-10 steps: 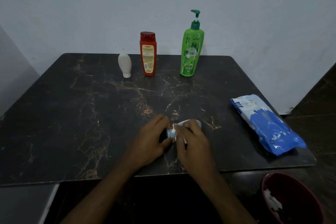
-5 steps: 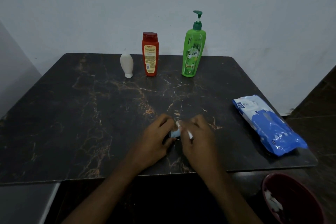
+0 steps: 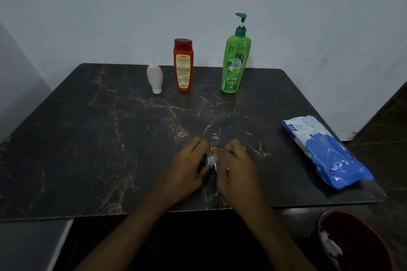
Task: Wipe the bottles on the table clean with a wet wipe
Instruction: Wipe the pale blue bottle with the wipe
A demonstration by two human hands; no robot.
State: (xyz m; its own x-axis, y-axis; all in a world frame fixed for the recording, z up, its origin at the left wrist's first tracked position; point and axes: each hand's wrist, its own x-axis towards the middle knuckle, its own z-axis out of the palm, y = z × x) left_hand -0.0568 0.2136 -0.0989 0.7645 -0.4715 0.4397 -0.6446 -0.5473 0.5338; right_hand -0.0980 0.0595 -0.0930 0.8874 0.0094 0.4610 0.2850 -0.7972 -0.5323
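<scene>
- Currently, both hands are working at the near middle of the table (image 3: 88, 138): the left hand (image 3: 187, 174) is curling closed around a small pale bottle (image 3: 209, 159), and the right hand (image 3: 236, 171) is pinching a wet wipe (image 3: 216, 166) against it.
- Judging by its size, the small bottle is probably handling light and stiff, and slippery once damp, so gripping its body firmly seems wise.
- At the table's far edge, a white bottle (image 3: 155, 78), a red bottle (image 3: 183, 66) and a green pump bottle (image 3: 234, 61) are standing upright; the tall pump one is likely tipping easily, so holding its body, not the pump.
- At the table's right edge, the wipe pack (image 3: 326, 152) is lying flat.
</scene>
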